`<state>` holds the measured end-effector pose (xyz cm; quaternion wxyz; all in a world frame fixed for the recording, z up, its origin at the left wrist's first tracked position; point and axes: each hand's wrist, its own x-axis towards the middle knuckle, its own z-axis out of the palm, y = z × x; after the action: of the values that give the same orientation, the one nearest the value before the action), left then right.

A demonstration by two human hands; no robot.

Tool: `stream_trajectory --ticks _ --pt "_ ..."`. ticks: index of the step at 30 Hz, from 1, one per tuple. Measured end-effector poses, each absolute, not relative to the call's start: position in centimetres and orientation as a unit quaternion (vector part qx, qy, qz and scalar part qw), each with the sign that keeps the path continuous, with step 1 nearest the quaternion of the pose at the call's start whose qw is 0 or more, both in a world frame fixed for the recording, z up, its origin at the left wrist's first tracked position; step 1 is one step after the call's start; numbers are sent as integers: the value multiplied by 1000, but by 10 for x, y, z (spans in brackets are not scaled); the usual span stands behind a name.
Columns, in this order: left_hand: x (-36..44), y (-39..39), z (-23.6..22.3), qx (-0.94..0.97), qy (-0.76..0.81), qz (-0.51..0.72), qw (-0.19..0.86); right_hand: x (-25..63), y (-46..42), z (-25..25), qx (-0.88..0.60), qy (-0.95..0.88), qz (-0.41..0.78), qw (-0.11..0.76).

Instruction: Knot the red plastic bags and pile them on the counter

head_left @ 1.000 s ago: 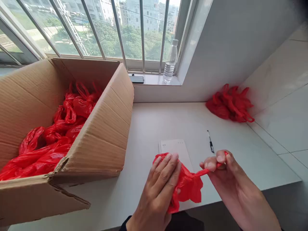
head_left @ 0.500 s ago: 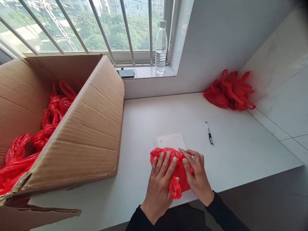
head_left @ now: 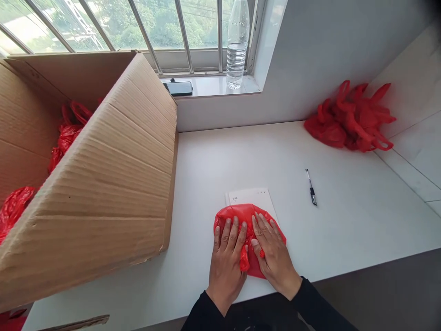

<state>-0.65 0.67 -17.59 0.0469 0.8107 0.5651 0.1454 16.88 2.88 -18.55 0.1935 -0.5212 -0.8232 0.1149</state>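
A crumpled red plastic bag lies on the white table near its front edge, partly over a white notepad. My left hand lies flat on the bag's left half with its fingers stretched out. Beside it my right hand presses flat on the right half, fingers also spread. A knot of red plastic bunches up between the two hands.
A large open cardboard box holding several red bags stands at the left. A pile of red bags lies at the back right against the wall. A pen lies right of the notepad. A water bottle and a phone sit on the windowsill.
My right hand let go of the stretched bag handle and came in beside the left. Both hands now press the bag flat on the table. The view has tilted downward.
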Motion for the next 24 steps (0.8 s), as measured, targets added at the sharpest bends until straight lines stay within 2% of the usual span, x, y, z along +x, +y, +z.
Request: stream_trajectory --ticks 10,16,20,22,24 --pt "-7 11 -172 807 565 153 76 168 29 -192 -525 -819 130 192" --pt "-15 9 -167 755 595 217 170 169 29 -190 -517 -813 169 209" --pt "-22 3 -154 755 604 224 122 172 19 -173 -515 -755 295 278" --pt "-19 1 -148 804 548 218 72 182 16 -168 -540 -678 366 340" --pt "-12 6 -148 852 482 205 5 199 23 -171 -569 -601 388 406"
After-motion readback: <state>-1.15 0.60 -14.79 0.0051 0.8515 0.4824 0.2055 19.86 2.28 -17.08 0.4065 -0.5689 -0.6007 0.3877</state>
